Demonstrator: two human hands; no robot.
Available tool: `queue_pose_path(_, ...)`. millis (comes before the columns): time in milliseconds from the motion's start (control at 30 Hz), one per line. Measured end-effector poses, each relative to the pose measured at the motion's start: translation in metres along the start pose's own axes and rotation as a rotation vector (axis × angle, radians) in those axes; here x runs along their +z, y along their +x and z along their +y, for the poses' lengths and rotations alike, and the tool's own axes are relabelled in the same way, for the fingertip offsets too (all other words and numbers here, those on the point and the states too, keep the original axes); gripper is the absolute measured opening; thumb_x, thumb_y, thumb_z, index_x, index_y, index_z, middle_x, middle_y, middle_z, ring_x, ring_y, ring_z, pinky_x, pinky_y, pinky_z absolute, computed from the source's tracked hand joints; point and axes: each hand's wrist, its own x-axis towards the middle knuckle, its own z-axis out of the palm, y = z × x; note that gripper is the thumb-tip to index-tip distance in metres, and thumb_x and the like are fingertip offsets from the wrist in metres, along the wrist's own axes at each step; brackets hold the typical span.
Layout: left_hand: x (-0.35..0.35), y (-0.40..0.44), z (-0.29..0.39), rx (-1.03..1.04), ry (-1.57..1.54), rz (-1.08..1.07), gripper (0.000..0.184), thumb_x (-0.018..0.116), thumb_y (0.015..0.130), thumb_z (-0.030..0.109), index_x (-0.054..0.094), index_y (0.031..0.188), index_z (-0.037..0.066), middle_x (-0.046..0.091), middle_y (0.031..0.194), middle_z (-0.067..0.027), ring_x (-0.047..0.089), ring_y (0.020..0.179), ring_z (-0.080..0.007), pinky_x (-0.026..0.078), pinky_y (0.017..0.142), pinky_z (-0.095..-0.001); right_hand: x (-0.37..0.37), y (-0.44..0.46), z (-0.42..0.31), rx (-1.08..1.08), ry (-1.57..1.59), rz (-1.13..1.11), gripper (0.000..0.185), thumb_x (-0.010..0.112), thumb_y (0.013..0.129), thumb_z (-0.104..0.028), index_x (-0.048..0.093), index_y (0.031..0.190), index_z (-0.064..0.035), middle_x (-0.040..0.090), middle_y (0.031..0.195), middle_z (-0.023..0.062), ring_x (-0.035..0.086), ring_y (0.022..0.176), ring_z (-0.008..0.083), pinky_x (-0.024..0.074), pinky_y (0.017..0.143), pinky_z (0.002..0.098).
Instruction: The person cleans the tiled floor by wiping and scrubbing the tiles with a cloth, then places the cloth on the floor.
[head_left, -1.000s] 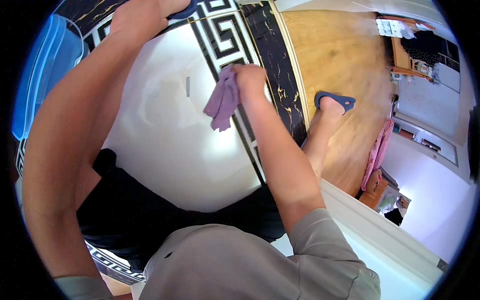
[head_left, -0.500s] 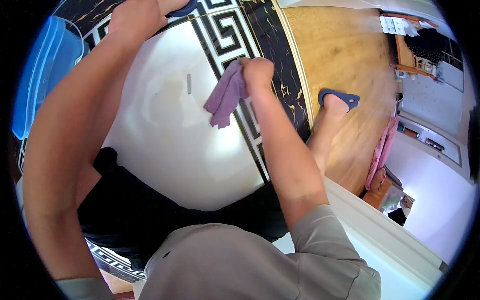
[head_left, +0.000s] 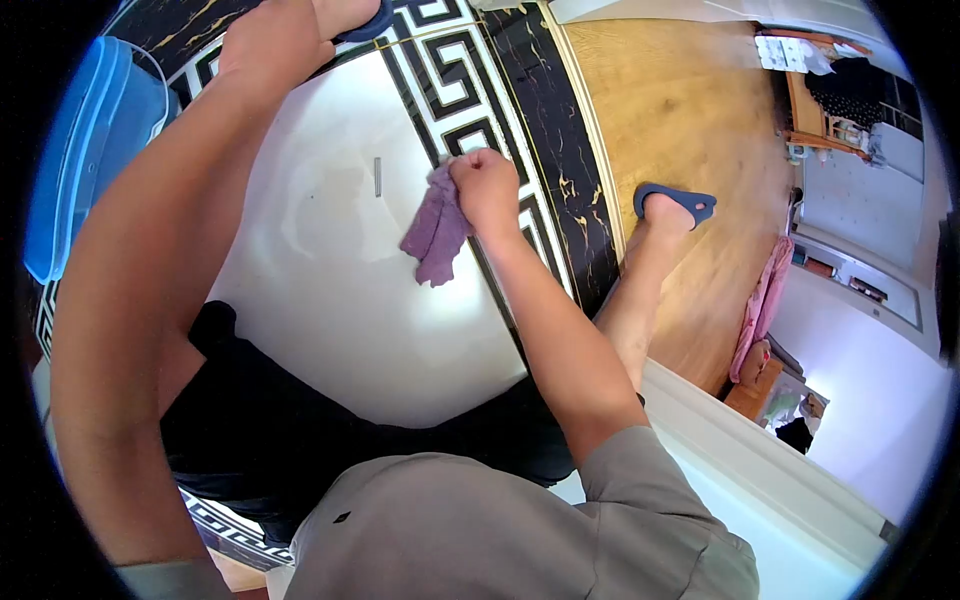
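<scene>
A crumpled purple cloth [head_left: 437, 228] hangs from my right hand [head_left: 487, 195], which is closed round its upper end. The cloth's lower end spreads against the glossy white floor tile [head_left: 340, 300], beside the black-and-white key-pattern border [head_left: 470, 95]. My left hand [head_left: 272, 42] is at the upper left, right by my foot in a navy slipper [head_left: 372, 22]. Its fingers are mostly hidden, so their grip does not show. A small thin grey strip [head_left: 377, 177] shows on the tile, left of the cloth.
A blue plastic bucket [head_left: 85, 170] with a handle stands at the left, beyond my left arm. My other foot, in a navy slipper [head_left: 690, 205], rests on the wooden floor [head_left: 660, 100] past the black marbled edging [head_left: 555, 130]. A white door frame [head_left: 740, 450] runs at the lower right.
My right hand has moved down and left in the picture, carrying the purple cloth with it away from the black edging. My left hand stays almost where it was.
</scene>
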Motion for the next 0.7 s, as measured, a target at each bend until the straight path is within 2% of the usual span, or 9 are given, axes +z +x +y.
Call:
queue_pose_path(67,0.001,0.001,0.000,0.002,0.000,0.002,0.049,0.077,0.078,0.029,0.058,0.108,-0.005,0.072,0.102,-0.0259,0.073,0.095,-0.0382,0.060,0.083,-0.0450,-0.009,-0.004,0.012,-0.107,-0.076,0.110,0.020,0.071,0.088,-0.021,0.071,0.086,-0.0014,0.073,0.085,0.0198,0.070,0.076,0.0361,0.0546,0.075,0.0424)
queue_pose_path(100,0.001,0.000,-0.001,0.002,0.012,-0.003,0.049,0.077,0.079,0.029,0.058,0.108,-0.005,0.072,0.102,-0.0261,0.073,0.094,-0.0380,0.060,0.082,-0.0450,-0.018,-0.005,0.005,-0.011,-0.219,0.163,0.017,0.072,0.088,-0.021,0.071,0.084,-0.0043,0.072,0.082,0.0182,0.069,0.075,0.0372,0.0546,0.073,0.0430)
queue_pose_path(267,0.007,0.005,0.001,-0.031,0.076,0.022,0.050,0.076,0.079,0.030,0.058,0.109,-0.005,0.072,0.102,-0.0266,0.073,0.095,-0.0376,0.060,0.082,-0.0446,-0.035,0.016,0.027,-0.343,-0.354,0.222,0.018,0.073,0.086,-0.021,0.067,0.079,-0.0051,0.070,0.078,0.0184,0.068,0.074,0.0393,0.0544,0.068,0.0470)
queue_pose_path(500,0.001,0.002,0.002,-0.013,0.048,-0.007,0.048,0.073,0.079,0.028,0.058,0.110,-0.006,0.072,0.102,-0.0271,0.072,0.095,-0.0391,0.059,0.084,-0.0448,-0.036,0.047,0.002,-0.428,-0.506,0.112,0.021,0.072,0.086,-0.023,0.063,0.084,-0.0042,0.071,0.087,0.0201,0.068,0.085,0.0424,0.0531,0.074,0.0530)
queue_pose_path(600,0.004,0.005,-0.003,0.005,0.026,0.011,0.047,0.073,0.079,0.027,0.059,0.110,-0.006,0.072,0.102,-0.0272,0.072,0.095,-0.0396,0.059,0.084,-0.0454,-0.048,0.048,0.004,-0.415,-0.574,0.035,0.019,0.074,0.087,-0.022,0.069,0.085,-0.0039,0.071,0.084,0.0200,0.068,0.079,0.0403,0.0540,0.072,0.0471)
queue_pose_path(700,0.000,0.004,-0.003,-0.009,0.018,-0.012,0.047,0.072,0.079,0.027,0.059,0.109,-0.006,0.072,0.102,-0.0272,0.072,0.096,-0.0399,0.059,0.085,-0.0458,-0.044,0.053,-0.001,-0.438,-0.590,0.021,0.020,0.074,0.085,-0.022,0.068,0.085,-0.0036,0.070,0.084,0.0204,0.068,0.081,0.0414,0.0540,0.073,0.0483)
